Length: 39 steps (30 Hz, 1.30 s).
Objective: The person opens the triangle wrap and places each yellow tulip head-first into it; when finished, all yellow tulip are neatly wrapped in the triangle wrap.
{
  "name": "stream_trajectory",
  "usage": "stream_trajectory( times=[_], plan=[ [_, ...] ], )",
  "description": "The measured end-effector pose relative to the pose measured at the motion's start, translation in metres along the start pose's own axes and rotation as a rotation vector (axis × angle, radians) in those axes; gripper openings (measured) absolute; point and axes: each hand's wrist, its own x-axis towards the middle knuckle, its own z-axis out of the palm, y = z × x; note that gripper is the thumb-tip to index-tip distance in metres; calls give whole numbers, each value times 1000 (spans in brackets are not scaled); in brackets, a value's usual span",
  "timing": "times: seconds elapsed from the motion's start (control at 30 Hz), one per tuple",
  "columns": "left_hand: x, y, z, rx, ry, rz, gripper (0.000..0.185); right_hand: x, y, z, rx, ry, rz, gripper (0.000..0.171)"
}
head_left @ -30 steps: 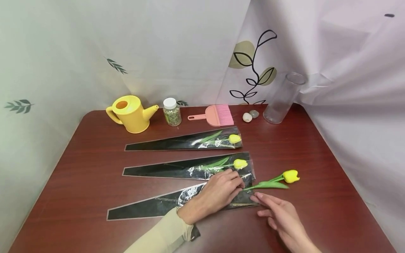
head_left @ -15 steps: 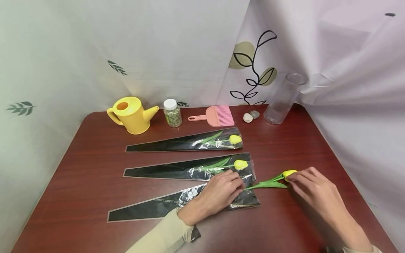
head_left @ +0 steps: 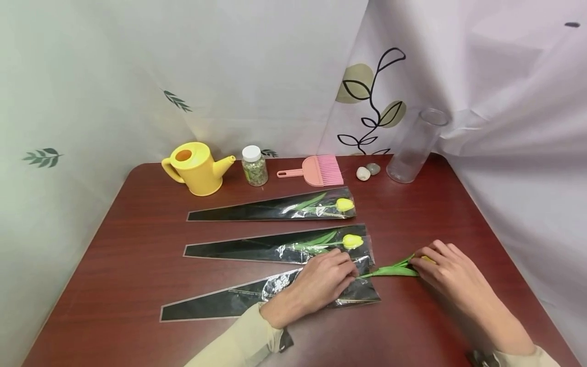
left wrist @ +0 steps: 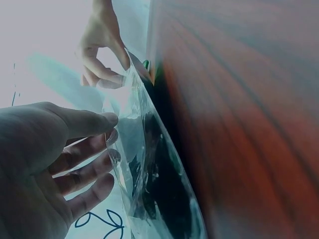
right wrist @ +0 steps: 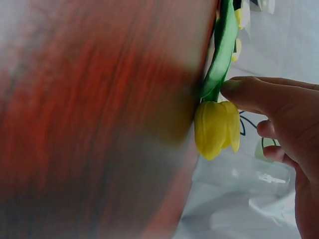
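Note:
My left hand (head_left: pixel 321 280) pinches the clear film at the wide mouth of the nearest flower sleeve (head_left: pixel 206 305), a long tapering wrapper with a black back. In the left wrist view, thumb and fingertips meet at the edge of that film (left wrist: pixel 142 164). A yellow artificial tulip (right wrist: pixel 214 129) lies to the right, its stem end reaching into the sleeve's mouth. My right hand (head_left: pixel 451 272) pinches it just below the bloom, where stem and green leaf meet. In the head view the fingers cover most of the bloom.
Behind lie two more sleeves (head_left: pixel 229 250) (head_left: pixel 229 212), each with a yellow tulip inside. Along the back stand a yellow watering can (head_left: pixel 199 173), a white-capped jar (head_left: pixel 255 168), a pink brush with dustpan (head_left: pixel 316 171), two stones (head_left: pixel 363 174) and a clear glass vase (head_left: pixel 415 148).
My right hand has moved from the sleeve's mouth rightward to the tulip's bloom and now pinches the flower just below it. The left hand has stayed at the sleeve's mouth.

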Motion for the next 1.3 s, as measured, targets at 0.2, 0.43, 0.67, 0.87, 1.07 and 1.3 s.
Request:
stream_trajectory(
  times=[0.2,0.43,0.67,0.87,1.07,1.3],
  plan=[
    [1,1,0,1,-2,-6,6,5,2,2,25,-11,-28,49],
    [0,0,0,3,-1,-4,5,5,5,2,19,-84,-24,51],
    [0,0,-1,2,-7,-4,5,7,7,4,24,-48,-59,48],
    [0,0,0,6,-3,2,5,8,8,7,10,-43,-83,46],
    [0,1,2,1,-4,1,5,6,8,6,-30,-67,-110,42],
    [0,-1,2,-6,-6,-6,6,10,-6,1,51,-41,-85,37]
  ],
)
